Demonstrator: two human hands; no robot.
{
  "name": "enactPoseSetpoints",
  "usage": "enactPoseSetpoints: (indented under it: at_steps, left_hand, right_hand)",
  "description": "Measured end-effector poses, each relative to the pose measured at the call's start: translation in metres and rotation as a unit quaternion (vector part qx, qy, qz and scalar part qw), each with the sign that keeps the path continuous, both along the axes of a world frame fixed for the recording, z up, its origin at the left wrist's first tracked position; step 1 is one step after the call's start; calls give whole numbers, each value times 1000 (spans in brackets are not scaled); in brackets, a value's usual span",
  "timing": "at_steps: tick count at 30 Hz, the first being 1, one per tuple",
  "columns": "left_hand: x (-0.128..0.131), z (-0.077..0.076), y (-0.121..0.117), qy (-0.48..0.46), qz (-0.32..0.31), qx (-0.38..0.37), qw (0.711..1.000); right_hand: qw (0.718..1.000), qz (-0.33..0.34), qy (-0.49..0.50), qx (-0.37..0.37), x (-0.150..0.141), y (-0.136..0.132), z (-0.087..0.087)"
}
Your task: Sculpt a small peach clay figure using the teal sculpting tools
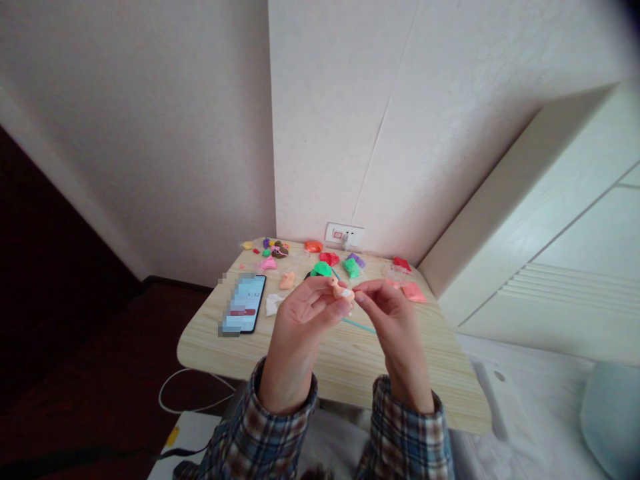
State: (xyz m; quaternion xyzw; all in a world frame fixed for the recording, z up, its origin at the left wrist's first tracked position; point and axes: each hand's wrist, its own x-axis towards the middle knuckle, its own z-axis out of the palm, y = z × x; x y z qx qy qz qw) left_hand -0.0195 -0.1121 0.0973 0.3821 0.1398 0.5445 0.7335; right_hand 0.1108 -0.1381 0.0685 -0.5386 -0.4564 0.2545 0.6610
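A small peach clay figure [341, 291], bird-like with a white patch on its side, is held up over the table. My left hand [313, 310] pinches it between thumb and fingers from the left. The thumb and fingertips of my right hand [385, 307] are pressed together at the figure's right end; the exact contact is partly hidden by the fingers. Behind the hands sits a lump of green clay [321, 269] on something dark. A white piece [273, 305] lies just left of my left hand, with a peach clay packet [287, 281] beyond it.
The wooden table [225, 357] stands against the wall. A phone [245, 305] lies on its left side. Along the back are an orange packet [313, 247], a red packet [401, 264] and several other clay pieces. A coral packet [414, 292] lies right; a socket [345, 235] is above.
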Motion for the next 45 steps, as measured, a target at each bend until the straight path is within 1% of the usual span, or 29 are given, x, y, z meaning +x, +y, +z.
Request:
enactPoseSetpoints:
  at_steps: [3, 6, 10, 13, 16, 20, 23, 26, 30, 35, 38, 41, 45]
  left_hand:
    - [-1, 0, 0, 11, 4, -1, 1000]
    - [-1, -2, 1, 13, 2, -4, 1000]
    - [1, -6, 4, 10, 9, 8, 1000]
    - [4, -8, 6, 22, 23, 11, 999]
    - [8, -12, 7, 40, 51, 21, 998]
    - [14, -23, 12, 57, 88, 41, 994]
    - [18, -30, 16, 67, 87, 38, 993]
    - [20, -32, 17, 68, 88, 35, 993]
    - [21, -31, 16, 67, 91, 40, 993]
    - [21, -33, 16, 62, 88, 49, 993]
    - [20, -33, 16, 68, 88, 48, 993]
    - [20, -33, 16, 67, 89, 47, 993]
    - [20, -33, 16, 64, 85, 45, 993]
  right_hand:
    - [999, -10, -11, -35, 6, 11, -16]
    - [999, -7, -18, -43, 10, 16, -27]
    - [998, -10, -22, -53, 13, 19, -35]
    - [997, -24, -26, -64, 17, 21, -41]
    - [996, -38, -27, -72, 21, 25, -48]
    - [996, -46, -23, -73, 25, 29, -60]
    - [995, -54, -19, -81, 27, 31, -68]
    - [993, -64, -21, -94, 31, 31, -74]
    - [991, -84, -33, -96, 36, 31, -79]
    - [993, -72, -30, -90, 39, 32, -83]
    - [993, -79, -30, -88, 40, 32, -84]
    - [993, -86, -31, -78, 40, 32, -84]
    - [995, -69, -26, -72, 38, 30, -79]
